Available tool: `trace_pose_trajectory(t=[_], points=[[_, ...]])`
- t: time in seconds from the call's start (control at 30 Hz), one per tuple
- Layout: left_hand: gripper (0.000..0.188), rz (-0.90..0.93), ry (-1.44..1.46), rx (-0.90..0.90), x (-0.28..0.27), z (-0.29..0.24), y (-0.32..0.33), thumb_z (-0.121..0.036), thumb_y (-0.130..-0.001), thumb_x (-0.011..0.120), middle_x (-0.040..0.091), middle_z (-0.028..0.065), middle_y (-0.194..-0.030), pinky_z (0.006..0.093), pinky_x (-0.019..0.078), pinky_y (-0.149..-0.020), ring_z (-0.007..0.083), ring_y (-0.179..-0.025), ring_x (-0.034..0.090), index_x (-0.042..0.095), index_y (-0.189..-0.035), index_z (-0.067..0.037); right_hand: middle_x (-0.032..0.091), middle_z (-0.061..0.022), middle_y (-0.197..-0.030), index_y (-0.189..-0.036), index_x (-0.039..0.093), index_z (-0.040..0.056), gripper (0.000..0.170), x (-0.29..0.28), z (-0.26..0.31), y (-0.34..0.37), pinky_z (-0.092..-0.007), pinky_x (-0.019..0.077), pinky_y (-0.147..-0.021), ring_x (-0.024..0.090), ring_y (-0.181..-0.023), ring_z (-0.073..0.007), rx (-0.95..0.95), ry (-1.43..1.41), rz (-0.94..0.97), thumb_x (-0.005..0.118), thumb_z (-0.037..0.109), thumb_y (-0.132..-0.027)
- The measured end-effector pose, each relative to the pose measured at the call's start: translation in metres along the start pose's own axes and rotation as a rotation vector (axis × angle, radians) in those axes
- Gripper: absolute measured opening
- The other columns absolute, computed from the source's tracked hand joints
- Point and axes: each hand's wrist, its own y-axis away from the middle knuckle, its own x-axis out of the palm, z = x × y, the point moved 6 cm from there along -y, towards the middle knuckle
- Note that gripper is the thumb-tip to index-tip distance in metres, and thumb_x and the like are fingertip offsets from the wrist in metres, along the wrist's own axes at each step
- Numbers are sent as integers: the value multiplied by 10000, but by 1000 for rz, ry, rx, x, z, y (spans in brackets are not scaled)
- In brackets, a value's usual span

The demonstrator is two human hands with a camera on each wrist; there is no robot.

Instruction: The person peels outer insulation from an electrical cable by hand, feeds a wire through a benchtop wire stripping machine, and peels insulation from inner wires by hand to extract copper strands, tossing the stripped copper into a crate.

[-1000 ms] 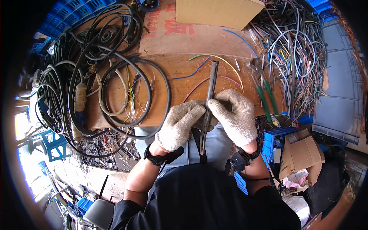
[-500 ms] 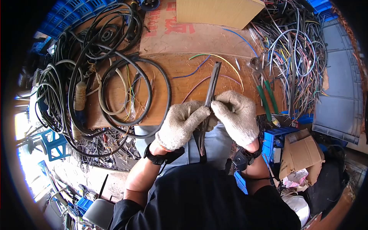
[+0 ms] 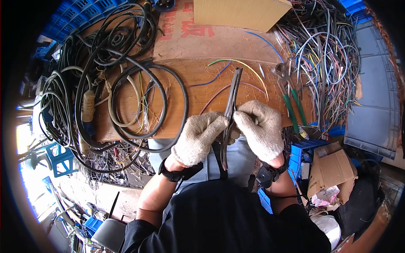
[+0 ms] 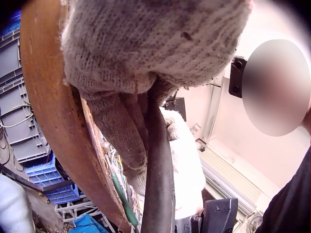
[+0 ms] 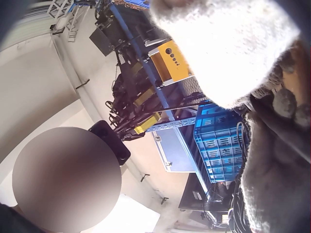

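Cables (image 3: 76, 57) fill the left of the worktop (image 3: 198, 71) in a dark tangle, with a blue crate (image 3: 80, 19) beyond them. A thick black loop (image 3: 186, 99) curves out from the tangle towards the hands. Right of it comes the left hand (image 3: 196, 139) in an off-white knitted glove, fingers curled in, its grip closed with the thumb along the left side of a split cable cover (image 3: 232, 95).

The cable cover is held up between the two gloves, over the near edge of the worktop and the person's trousers (image 3: 244, 162). Its long axis runs away from the body: the far end points across the wood, leaning slightly right, and the near end points back at the black shirt (image 3: 223, 211). The split runs lengthwise.

On the cover's other side the right hand (image 3: 261, 126), gloved alike, pinches it between thumb and fingers, its grip also closed. The left wrist view shows what looks like a letter R on the right wrist strap (image 4: 184, 226).

Beyond the hands lies a flat board (image 3: 230, 48) with red characters I cannot read. Further right are green-handled pliers (image 3: 289, 109), a heap of wires (image 3: 333, 71), and a carton (image 3: 333, 168) whose dark lettering is too small to be sure of.
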Motion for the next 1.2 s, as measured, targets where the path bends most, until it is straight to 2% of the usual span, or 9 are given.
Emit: trace_pose_trajectory(t=[0.2, 0.4, 0.5, 0.83, 0.93, 1.03, 1.1, 1.2], points=[[303, -1, -52, 9, 0, 1, -1, -192, -1063, 495, 711, 87, -805, 258, 488, -637, 95, -697, 616, 671, -943, 23, 687, -48, -788, -924, 714, -1, 93, 0, -1, 1, -247, 489, -607, 615, -684, -70, -42, 19, 9, 708, 90, -909], [274, 2, -69, 27, -2, 2, 0, -164, -1050, 498, 708, 82, -801, 260, 482, -635, 93, -686, 608, 670, -944, 20, 693, -38, -769, -914, 726, 9, 117, 3, -8, 3, -239, 490, -598, 615, -678, -53, 47, -113, 1, 746, 124, -904], [267, 9, -71, 39, -1, -1, 0, -162, -1047, 500, 708, 82, -803, 259, 481, -638, 94, -689, 608, 671, -947, 17, 701, -37, -769, -910, 727, 11, 123, 3, -6, 1, -236, 492, -595, 618, -674, -49, -15, -24, -10, 761, 129, -896], [299, 9, -76, 7, 2, -5, 0, -210, -1052, 529, 693, 65, -795, 260, 480, -651, 91, -705, 597, 677, -950, 29, 694, -25, -724, -888, 717, 17, 134, 5, -3, 1, -233, 493, -575, 625, -637, -53, -32, -60, -28, 764, 142, -899], [312, 8, -36, 26, 3, -4, 0, -226, -1051, 543, 689, 61, -790, 256, 480, -652, 84, -709, 595, 685, -947, 31, 692, -30, -727, -896, 705, 6, 144, 4, -2, 1, -232, 494, -571, 626, -635, -53, 24, -79, -7, 743, 143, -921], [314, 8, -82, 66, 2, 2, -1, -230, -1048, 550, 682, 48, -773, 251, 479, -640, 75, -697, 589, 688, -941, 31, 690, -33, -731, -929, 696, -18, 170, 3, -5, -1, -230, 493, -569, 621, -634, -58, 158, -304, -28, 703, 149, -957], [323, 35, -206, 44, 3, 4, -1, -237, -1052, 516, 705, 68, -804, 222, 470, -568, 72, -639, 603, 687, -957, 19, 691, -32, -737, -937, 699, -19, 171, 1, -1, -3, -230, 492, -571, 622, -641, -57, 170, -270, -41, 706, 152, -955], [345, 57, -245, 32, 2, 5, -1, -249, -1058, 498, 702, 58, -798, 223, 459, -567, 68, -627, 585, 693, -952, 16, 688, -23, -747, -967, 707, -19, 185, -2, -4, -4, -229, 477, -564, 604, -653, -43, 185, -171, -31, 705, 166, -958]])
